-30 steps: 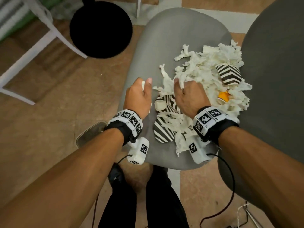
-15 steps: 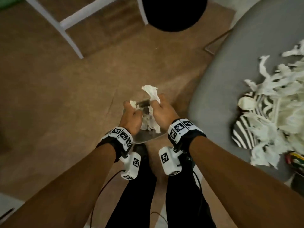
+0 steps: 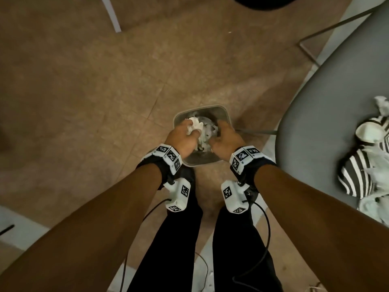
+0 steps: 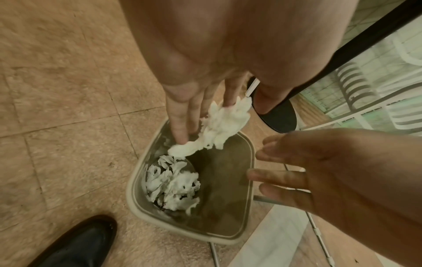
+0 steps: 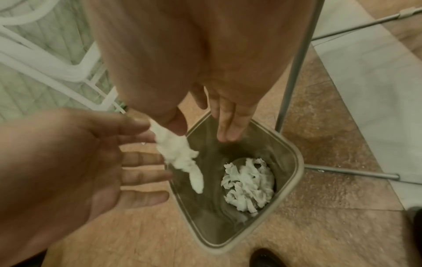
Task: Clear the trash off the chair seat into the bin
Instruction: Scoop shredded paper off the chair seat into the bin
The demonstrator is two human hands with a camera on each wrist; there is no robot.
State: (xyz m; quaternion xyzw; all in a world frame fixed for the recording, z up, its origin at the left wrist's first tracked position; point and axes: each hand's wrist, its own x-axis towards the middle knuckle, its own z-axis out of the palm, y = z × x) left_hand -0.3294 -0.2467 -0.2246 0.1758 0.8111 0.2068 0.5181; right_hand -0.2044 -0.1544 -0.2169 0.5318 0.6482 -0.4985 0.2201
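Both hands hung over the bin [image 3: 223,110] rim: left hand [image 3: 182,137] loosely fingering tissue [image 4: 222,126], right hand [image 3: 226,138] spread, empty.

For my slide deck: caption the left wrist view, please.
Both open hands, left and right, drop shredded paper into the bin.

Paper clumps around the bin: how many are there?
2. One clump is at the fingertips of the left hand, above the bin; one heap lies on its bottom. More may hide underneath.
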